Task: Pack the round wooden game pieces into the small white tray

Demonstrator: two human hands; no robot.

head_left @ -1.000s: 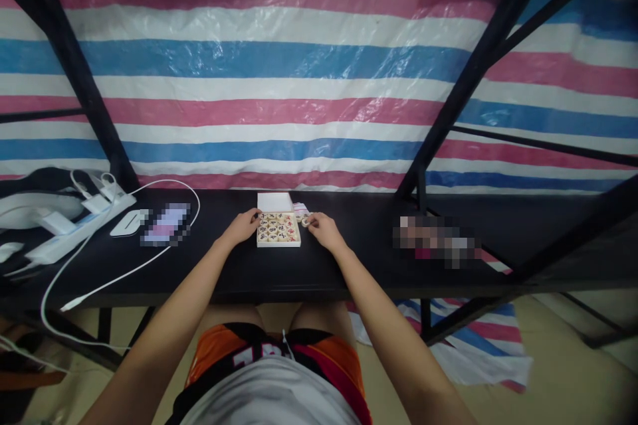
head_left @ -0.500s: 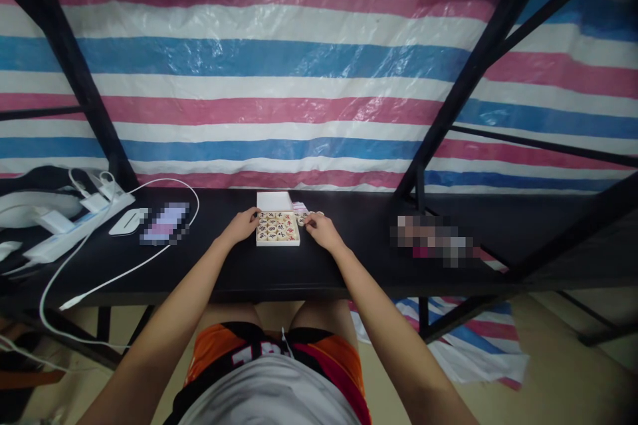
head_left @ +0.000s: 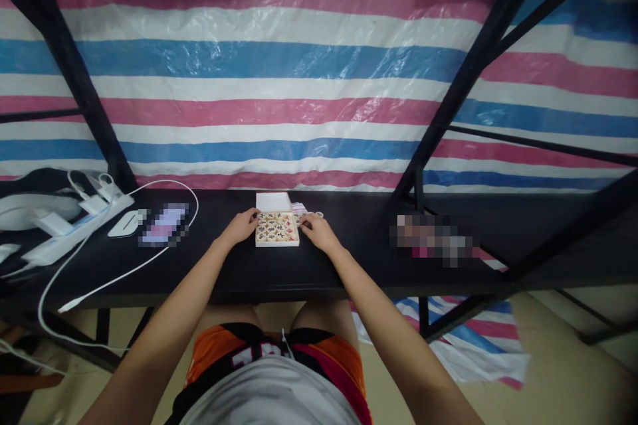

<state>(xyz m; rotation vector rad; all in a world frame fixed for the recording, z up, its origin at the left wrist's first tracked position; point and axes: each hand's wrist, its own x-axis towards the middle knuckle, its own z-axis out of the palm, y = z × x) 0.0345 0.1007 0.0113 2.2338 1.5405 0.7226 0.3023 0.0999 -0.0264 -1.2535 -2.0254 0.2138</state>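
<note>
A shallow white box (head_left: 277, 244) lies on the black table, filled with rows of round xiangqi pieces (head_left: 272, 228) marked in black and red. Its white lid (head_left: 274, 202) stands open at the far side. My left hand (head_left: 242, 224) grips the box's left edge near the back, fingers bent. Just off the right edge, the fingers of my right hand (head_left: 318, 231) are pinched together at a xiangqi piece, mostly hidden by the fingertips. Several loose pieces (head_left: 319, 215) and a pinkish paper (head_left: 298, 207) lie behind that hand.
To the left are a white power strip (head_left: 80, 229) with plugs, a white cable (head_left: 117, 275), a white flat device (head_left: 127, 224) and a blurred phone-like object (head_left: 165, 224). Blurred items (head_left: 433, 239) lie right. Black metal frame posts (head_left: 448, 103) rise before a striped plastic sheet (head_left: 279, 86).
My right hand has shifted slightly left, its fingertips now closer to the box's right edge. My left hand stays at the left edge.
</note>
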